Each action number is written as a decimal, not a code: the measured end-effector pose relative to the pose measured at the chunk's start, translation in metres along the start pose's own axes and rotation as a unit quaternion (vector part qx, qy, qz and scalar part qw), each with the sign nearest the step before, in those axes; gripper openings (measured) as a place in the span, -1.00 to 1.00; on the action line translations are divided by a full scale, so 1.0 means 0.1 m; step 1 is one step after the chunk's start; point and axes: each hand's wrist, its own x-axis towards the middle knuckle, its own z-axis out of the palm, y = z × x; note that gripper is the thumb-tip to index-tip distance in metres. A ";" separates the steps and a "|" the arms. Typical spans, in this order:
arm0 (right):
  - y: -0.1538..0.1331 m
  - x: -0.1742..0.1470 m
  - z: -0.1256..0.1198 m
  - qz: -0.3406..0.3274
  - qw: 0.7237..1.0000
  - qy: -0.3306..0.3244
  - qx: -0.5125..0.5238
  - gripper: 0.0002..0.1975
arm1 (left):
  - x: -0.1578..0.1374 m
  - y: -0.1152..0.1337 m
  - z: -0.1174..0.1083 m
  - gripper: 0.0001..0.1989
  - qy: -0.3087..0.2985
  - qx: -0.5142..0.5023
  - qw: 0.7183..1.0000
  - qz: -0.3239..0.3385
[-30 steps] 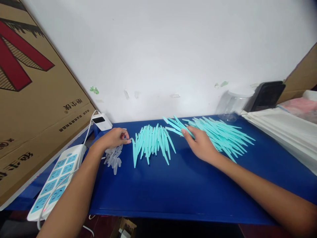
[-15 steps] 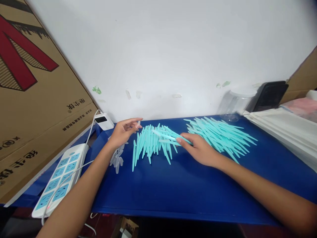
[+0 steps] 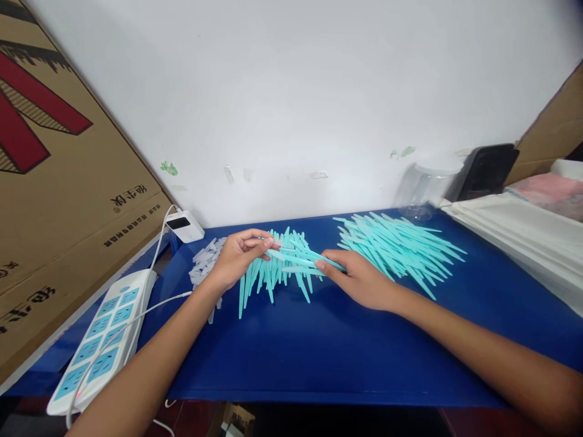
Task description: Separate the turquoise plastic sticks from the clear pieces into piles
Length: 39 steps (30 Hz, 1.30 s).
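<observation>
My right hand (image 3: 359, 276) is closed around a small bunch of slim turquoise eyebrow razors (image 3: 303, 261), whose tips point left. At those tips, my left hand (image 3: 241, 255) pinches a small translucent cap, mostly hidden by its fingers; whether the cap sits on a razor I cannot tell. Behind and below the bunch lies a spread of loose turquoise razors (image 3: 255, 279). A heap of clear plastic caps (image 3: 204, 261) is just left of my left hand, partly covered by it. Beyond my right hand rests a larger pile of turquoise razors (image 3: 401, 249).
The blue table (image 3: 319, 358) meets a white wall. On the left are a power strip (image 3: 102, 340) with cables, a white device with a dark screen (image 3: 184, 226) and a large carton (image 3: 68, 200). A clear jar (image 3: 426, 188), a black object (image 3: 487, 172) and white sheets (image 3: 523, 237) stand right.
My left hand has moved right and slightly down, bringing its cap to the tips of the held razors. My right hand keeps its hold; the view has shifted slightly.
</observation>
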 end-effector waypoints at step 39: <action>-0.08 -0.02 -0.06 0.042 0.987 -0.084 0.129 -0.47 | -0.03 0.04 -0.06 -0.75 -0.076 0.032 0.996 -0.015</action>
